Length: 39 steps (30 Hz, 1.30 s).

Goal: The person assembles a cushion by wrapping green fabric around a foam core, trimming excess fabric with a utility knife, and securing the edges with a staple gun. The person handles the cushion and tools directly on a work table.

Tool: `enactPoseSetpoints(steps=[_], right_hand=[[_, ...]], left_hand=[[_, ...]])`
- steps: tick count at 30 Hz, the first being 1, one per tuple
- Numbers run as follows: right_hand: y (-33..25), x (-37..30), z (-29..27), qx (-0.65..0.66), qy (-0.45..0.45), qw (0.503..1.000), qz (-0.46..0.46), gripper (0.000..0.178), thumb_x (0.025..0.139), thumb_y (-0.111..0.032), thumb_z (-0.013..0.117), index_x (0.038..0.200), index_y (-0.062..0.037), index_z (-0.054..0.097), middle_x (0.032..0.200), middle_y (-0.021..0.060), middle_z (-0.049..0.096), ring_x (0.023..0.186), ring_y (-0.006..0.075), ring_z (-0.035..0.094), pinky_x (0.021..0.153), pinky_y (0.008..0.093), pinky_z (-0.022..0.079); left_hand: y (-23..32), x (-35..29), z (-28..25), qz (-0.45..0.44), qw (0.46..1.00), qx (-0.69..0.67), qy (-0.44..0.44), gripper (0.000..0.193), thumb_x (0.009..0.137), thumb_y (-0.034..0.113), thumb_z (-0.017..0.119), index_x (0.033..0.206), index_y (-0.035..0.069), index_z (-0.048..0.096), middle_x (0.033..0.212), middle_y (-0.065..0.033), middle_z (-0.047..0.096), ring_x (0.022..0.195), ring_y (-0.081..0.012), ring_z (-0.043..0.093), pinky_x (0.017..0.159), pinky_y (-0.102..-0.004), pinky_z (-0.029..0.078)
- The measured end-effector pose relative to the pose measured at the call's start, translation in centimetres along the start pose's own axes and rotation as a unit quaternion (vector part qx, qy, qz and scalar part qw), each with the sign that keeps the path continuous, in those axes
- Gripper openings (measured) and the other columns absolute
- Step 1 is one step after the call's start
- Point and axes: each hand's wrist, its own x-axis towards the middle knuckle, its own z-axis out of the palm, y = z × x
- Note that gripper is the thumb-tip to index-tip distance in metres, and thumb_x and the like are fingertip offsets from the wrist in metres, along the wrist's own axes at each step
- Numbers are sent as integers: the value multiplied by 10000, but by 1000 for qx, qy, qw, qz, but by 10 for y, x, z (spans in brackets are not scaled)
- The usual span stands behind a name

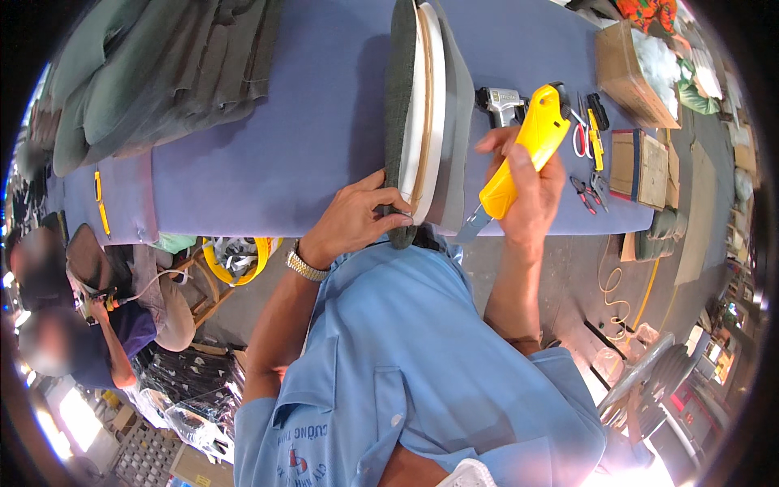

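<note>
A padded upholstery panel [430, 122] stands on edge on the blue table, its near end by my waist. Dark green-grey fabric covers its left side, white padding and a thin tan strip show along the edge, and a loose grey flap hangs on the right. My left hand [357, 213] grips its near lower end, thumb and fingers pinched at the edge. Just right of the panel, my right hand [531, 195] is wrapped round a large yellow utility knife [531, 142]. Its bare blade points down and left, apart from the panel.
Beyond the knife lie a staple gun [505, 104], red-handled scissors [580, 140], another yellow cutter [596, 142] and pliers [586, 193]. Boxes [637, 73] line the right edge. Dark fabric pieces [162, 81] cover the far left. A co-worker [105, 316] sits at left beside a yellow bucket [237, 261].
</note>
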Motion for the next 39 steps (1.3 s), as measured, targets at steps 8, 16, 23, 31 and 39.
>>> enactPoseSetpoints(steps=[8,16,23,31,39], right_hand=[[51,-11,33,-93,58,994,22,276,987,-70,566,1245,23,533,750,39,615,650,102,585,607,256,461],[80,-15,39,-167,62,983,40,125,978,-110,608,1054,-12,594,745,13,596,653,78,559,598,257,450],[83,-18,36,-180,79,979,50,214,985,-203,636,1066,-9,599,786,61,644,691,152,621,658,327,511],[64,-12,21,-44,122,990,50,261,1055,-322,577,1030,-62,587,686,18,560,596,88,529,532,250,398],[55,-9,21,64,127,988,57,332,1065,-380,548,939,-73,552,625,61,551,528,152,536,496,290,442]], left_hand=[[-27,-6,29,-83,983,-155,55,170,903,129,780,905,-8,681,823,-106,625,629,-165,555,584,-330,451],[-22,-2,21,-112,986,-114,38,177,958,154,740,912,5,657,683,-3,564,638,-72,507,589,-272,462],[-24,-2,21,-40,995,-88,12,125,989,107,692,942,-1,650,790,-8,585,678,-52,518,598,-277,474],[7,-1,15,8,999,35,-7,163,894,157,735,995,55,658,866,-153,649,774,-369,655,697,-460,515],[5,4,14,-44,997,67,14,213,864,191,794,913,25,669,833,-147,662,718,-295,656,687,-407,520]])
